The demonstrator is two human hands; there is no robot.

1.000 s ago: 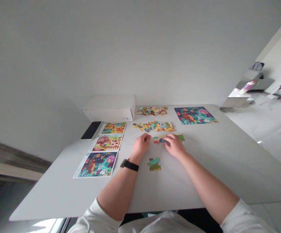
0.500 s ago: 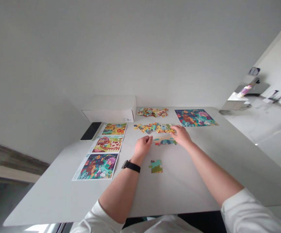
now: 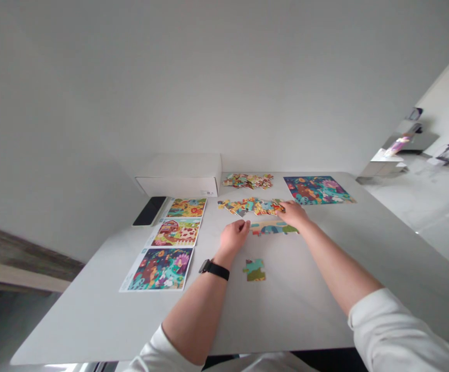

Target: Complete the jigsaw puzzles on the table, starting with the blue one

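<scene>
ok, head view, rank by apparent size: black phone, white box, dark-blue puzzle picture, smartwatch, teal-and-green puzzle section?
1. white box
2. dark-blue puzzle picture
3. black phone
Unranked, smallest: teal-and-green puzzle section and smartwatch look alike.

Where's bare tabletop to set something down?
Bare: right of the right forearm, nearer than the blue puzzle; also the near left corner, bordered by the nearest picture sheet. Crowded: around left hand and right hand, by nearer piece pile and joined strip.

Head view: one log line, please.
Right bare hand: at right end of nearer colourful jigsaw-piece pile | Left bare hand: curled beside multicoloured jigsaw strip
</scene>
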